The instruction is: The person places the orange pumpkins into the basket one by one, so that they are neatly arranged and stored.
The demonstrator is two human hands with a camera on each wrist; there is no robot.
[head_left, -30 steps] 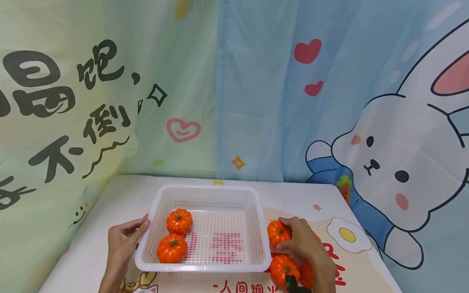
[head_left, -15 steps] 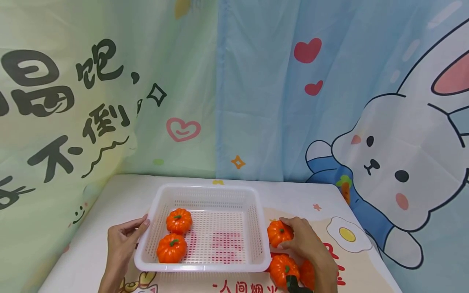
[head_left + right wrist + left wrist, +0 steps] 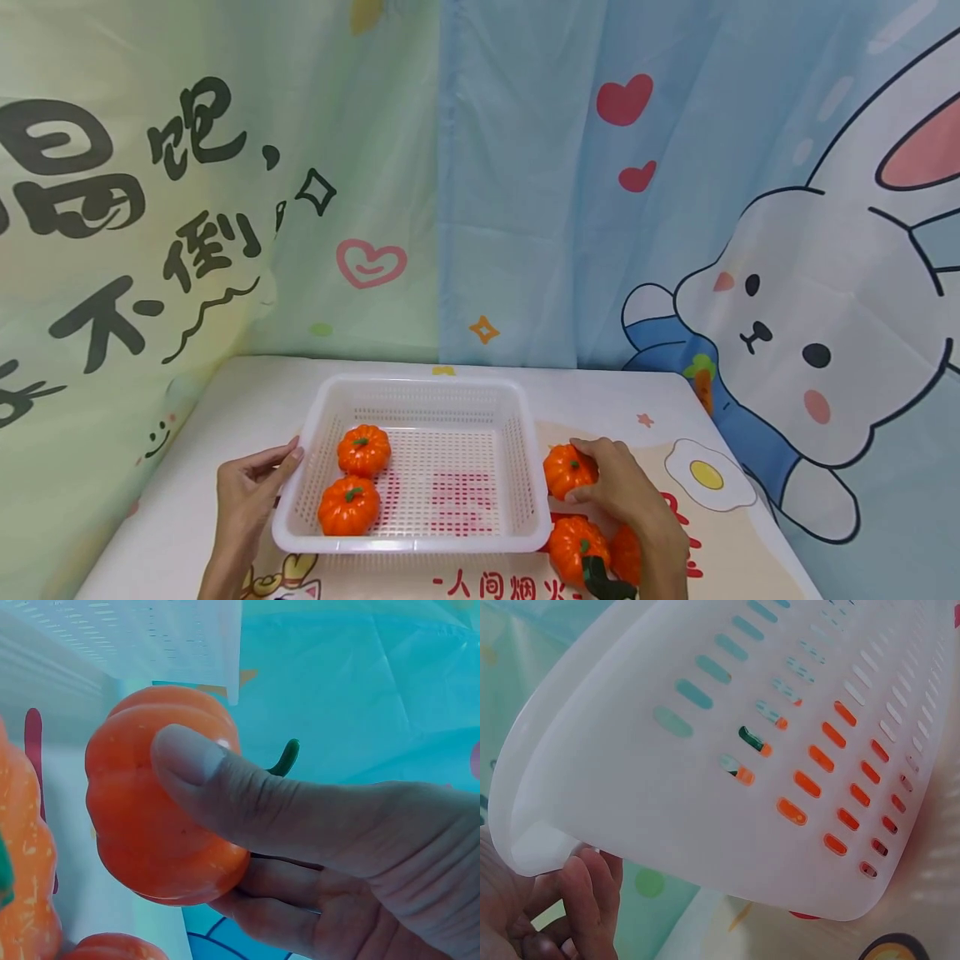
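Observation:
A white perforated plastic basket (image 3: 412,543) holds two small orange toy pumpkins, one (image 3: 363,451) behind the other (image 3: 348,506), along its left side. My left hand (image 3: 247,492) pinches the basket's left rim; the left wrist view shows the fingers (image 3: 592,900) curled under that rim. To the right of the basket, my right hand (image 3: 626,487) grips another orange pumpkin (image 3: 567,472) with a green stem. In the right wrist view the thumb lies across this pumpkin (image 3: 169,847). Nearer the front, a pumpkin (image 3: 577,546) with a dark green stem sits below the right hand.
One more pumpkin (image 3: 625,554) is partly hidden by the right forearm. The table (image 3: 262,392) has a printed cover with red characters and a fried egg picture (image 3: 708,475). A patterned curtain (image 3: 510,208) hangs behind the table.
The whole scene has shifted slightly left and up in the head view. Both hands keep their holds, and the pumpkins in the basket stay where they were.

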